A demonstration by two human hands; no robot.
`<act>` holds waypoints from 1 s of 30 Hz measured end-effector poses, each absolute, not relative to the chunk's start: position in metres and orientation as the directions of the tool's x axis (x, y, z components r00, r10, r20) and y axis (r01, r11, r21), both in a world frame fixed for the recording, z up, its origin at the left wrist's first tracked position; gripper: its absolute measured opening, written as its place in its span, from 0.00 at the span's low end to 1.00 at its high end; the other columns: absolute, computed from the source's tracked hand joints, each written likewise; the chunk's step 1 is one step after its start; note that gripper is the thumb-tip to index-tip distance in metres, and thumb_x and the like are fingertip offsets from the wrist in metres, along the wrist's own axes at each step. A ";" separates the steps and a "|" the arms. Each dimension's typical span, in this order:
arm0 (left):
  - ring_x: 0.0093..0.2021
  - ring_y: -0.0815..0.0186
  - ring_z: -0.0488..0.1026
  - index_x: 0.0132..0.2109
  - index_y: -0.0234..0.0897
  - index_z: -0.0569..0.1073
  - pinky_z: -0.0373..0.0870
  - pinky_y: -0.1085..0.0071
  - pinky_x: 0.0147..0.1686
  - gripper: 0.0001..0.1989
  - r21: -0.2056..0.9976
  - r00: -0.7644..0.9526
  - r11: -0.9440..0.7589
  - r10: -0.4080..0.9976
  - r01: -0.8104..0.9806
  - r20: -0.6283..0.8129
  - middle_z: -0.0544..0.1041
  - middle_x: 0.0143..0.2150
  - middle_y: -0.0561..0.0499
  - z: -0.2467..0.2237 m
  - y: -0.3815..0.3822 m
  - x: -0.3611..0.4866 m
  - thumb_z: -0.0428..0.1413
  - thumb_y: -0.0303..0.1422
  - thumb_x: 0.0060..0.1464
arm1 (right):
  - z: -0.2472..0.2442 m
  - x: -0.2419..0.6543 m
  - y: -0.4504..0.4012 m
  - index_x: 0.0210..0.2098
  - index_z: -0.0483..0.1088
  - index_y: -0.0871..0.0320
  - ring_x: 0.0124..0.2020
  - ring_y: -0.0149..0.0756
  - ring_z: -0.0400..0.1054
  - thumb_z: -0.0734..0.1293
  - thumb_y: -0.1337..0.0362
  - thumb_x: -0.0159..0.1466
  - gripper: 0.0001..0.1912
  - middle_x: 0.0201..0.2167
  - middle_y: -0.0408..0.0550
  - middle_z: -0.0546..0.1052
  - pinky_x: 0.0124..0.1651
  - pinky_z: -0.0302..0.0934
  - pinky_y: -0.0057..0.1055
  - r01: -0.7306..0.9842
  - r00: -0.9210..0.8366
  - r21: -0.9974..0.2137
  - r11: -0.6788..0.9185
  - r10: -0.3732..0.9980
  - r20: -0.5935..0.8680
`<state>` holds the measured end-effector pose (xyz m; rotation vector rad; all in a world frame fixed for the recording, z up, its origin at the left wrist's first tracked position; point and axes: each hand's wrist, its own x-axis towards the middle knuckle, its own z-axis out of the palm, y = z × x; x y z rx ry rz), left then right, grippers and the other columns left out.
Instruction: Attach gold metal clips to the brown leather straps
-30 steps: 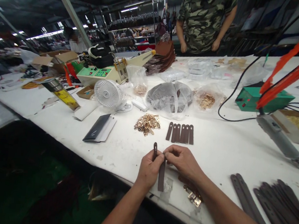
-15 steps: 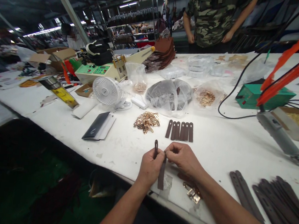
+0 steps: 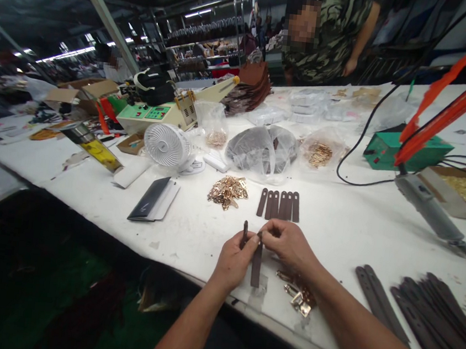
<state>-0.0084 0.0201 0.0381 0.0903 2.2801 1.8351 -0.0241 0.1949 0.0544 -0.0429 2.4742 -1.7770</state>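
A dark brown strap (image 3: 256, 266) hangs down between my hands, near the front edge of the white table. My left hand (image 3: 236, 257) is closed on it, and a looped strap end stands up from the same hand. The fingers of my right hand (image 3: 286, 241) pinch at the top of the strap; any small part there is too small to make out. Beyond my hands several short brown strap pieces (image 3: 283, 206) lie in a row, beside a pile of gold metal parts (image 3: 228, 191). More gold parts (image 3: 298, 299) lie below my right wrist.
Long brown straps (image 3: 434, 318) lie at the right, below a grey electric screwdriver (image 3: 431, 206) and a green box (image 3: 406, 151). A white fan (image 3: 166, 145), a dark notebook (image 3: 151, 199) and plastic bags stand or lie farther back. A person (image 3: 334, 38) leans at the far side.
The person across the table has bent down and forward. My hands have stayed together at the strap, with its lower end shifted slightly up and right.
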 end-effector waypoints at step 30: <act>0.32 0.68 0.63 0.33 0.33 0.71 0.60 0.72 0.35 0.15 0.958 -0.961 0.277 0.233 -0.079 -0.147 0.68 0.29 0.53 0.041 0.018 -0.014 0.55 0.42 0.60 | 0.043 -0.025 0.195 0.46 0.76 0.62 0.26 0.29 0.58 0.66 0.63 0.57 0.19 0.26 0.41 0.68 0.30 0.53 0.28 0.091 -0.978 -0.973 0.213 -0.165 -0.128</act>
